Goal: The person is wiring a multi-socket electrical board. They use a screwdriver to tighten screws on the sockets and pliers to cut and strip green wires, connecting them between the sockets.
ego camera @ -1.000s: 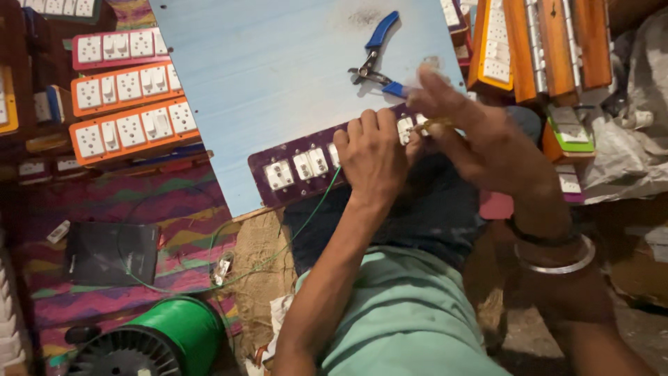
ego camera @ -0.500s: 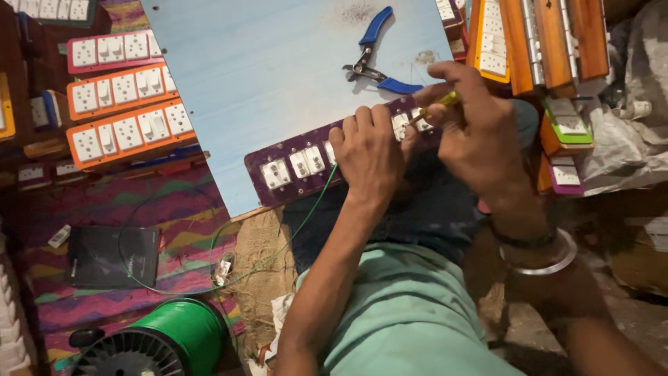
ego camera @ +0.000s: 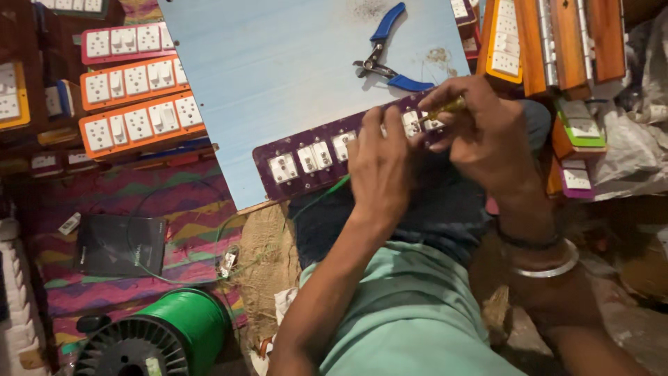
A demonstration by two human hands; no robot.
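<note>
Right hand (ego camera: 487, 136) gripping yellow screwdriver (ego camera: 445, 108), left hand (ego camera: 379, 163) pressing purple switch panel (ego camera: 306, 160) mid-frame; likely slip off screw if panel shifts

A flat black rectangular packet (ego camera: 120, 245) with faint pale print lies on the striped cloth, well left of and below the hands (ego camera: 431, 150).

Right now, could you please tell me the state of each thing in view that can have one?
Purple switch board: lying flat at the light blue panel's near edge, steadied by the left hand.
Yellow-handled screwdriver: gripped in the right hand, tip at the board.
Blue-handled pliers: lying on the panel, untouched.
Green wire spool: on its side, wire trailing out.
Orange switch boards: stacked, untouched.
</note>
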